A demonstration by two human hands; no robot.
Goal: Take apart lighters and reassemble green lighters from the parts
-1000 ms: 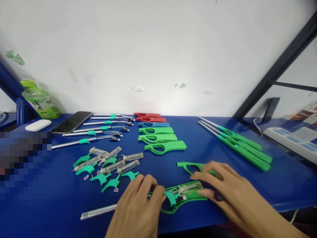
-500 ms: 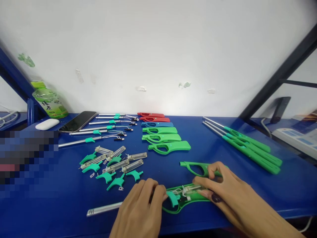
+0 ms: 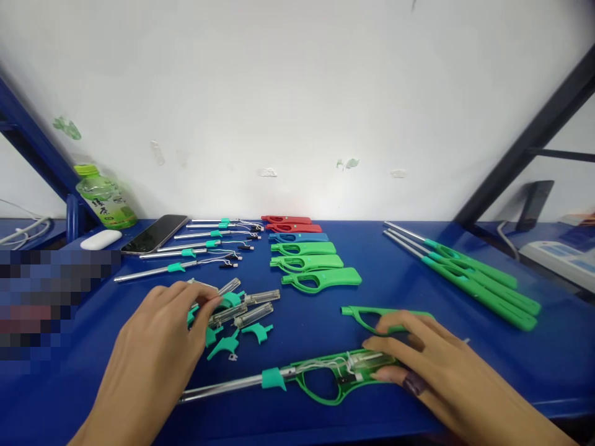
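My right hand grips the back end of an open green lighter shell, thumb and fingers around the clear fuel tank in it. White wires and a small black part lie in the shell. From its front, a metal lighter tube with a teal collar points left. Behind my right hand lies another green shell half, partly covered. My left hand is over the loose parts, fingertips pinched beside a teal trigger. Whatever is between those fingertips is hidden.
Several clear tanks and teal triggers lie by my left hand. Tubes with wires, a phone, a white case and a bottle are behind. Shell halves line the middle; assembled lighters lie right.
My left hand has left the shell and moved left and up to the loose parts. The teal trigger seen by its fingers no longer shows at the shell. My right hand keeps its grip.
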